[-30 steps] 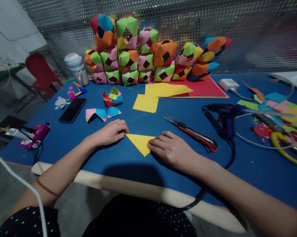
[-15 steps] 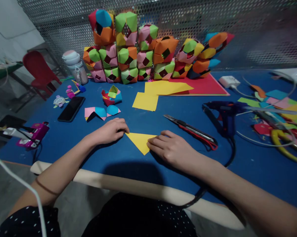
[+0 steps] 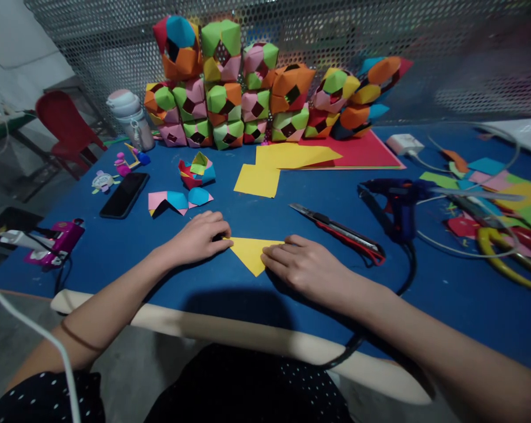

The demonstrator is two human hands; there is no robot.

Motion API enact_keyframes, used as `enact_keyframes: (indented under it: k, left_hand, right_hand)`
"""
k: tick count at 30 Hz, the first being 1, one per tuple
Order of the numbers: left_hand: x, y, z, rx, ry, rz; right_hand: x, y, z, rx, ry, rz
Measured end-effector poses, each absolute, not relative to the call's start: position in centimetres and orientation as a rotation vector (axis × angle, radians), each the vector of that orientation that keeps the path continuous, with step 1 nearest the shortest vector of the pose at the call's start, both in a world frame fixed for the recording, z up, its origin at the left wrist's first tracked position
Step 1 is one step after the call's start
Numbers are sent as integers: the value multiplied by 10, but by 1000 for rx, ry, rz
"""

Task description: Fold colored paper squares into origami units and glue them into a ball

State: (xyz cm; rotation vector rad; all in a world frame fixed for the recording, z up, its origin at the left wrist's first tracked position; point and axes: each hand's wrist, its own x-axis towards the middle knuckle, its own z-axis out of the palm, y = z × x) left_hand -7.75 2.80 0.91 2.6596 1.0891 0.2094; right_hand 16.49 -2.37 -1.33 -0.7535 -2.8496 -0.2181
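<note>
A piece of yellow paper [image 3: 253,254] folded into a triangle lies on the blue table, its long edge away from me and one point towards me. At its left corner my left hand [image 3: 203,236] is closed, thumb and fingertips pinching the tip. My right hand [image 3: 300,261] covers the right corner, its fingers together and pressed on the paper; the thumb and that corner are partly hidden. To the right of the right hand lies a red utility knife [image 3: 340,232] with its blade out.
Behind the triangle lie a yellow square [image 3: 257,181], yellow sheets [image 3: 296,156] and a red sheet [image 3: 375,151]. Stacked folded-paper balls [image 3: 223,100] line the back. A glue gun [image 3: 400,202], scissors [image 3: 497,252] and paper scraps [image 3: 490,182] are right; a phone [image 3: 124,195] is left.
The left thumb has moved a little right along the paper's left corner, covering more of its tip. The right hand stays on the right corner. The whole view has shifted slightly.
</note>
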Motion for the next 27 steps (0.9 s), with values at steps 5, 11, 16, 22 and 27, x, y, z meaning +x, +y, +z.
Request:
enact_keyframes:
  k: [5, 11, 16, 22, 27]
  left_hand:
    - [-77, 27, 6, 2670, 1086, 221]
    - [-76, 27, 6, 2686, 1024, 239]
    - [-73, 23, 6, 2684, 944, 250]
    - [-78, 30, 5, 2586, 1014, 284]
    - [-85, 36, 12, 2517, 1168, 369]
  right_hand:
    - [167, -23, -13, -735, -2831, -203]
    - [166, -25, -12, -739, -2862, -248]
    - [164, -30, -13, -750, -2846, -291]
    - [162, -33, -14, -782, -2811, -217]
    - [161, -33, -15, -773, -2826, -228]
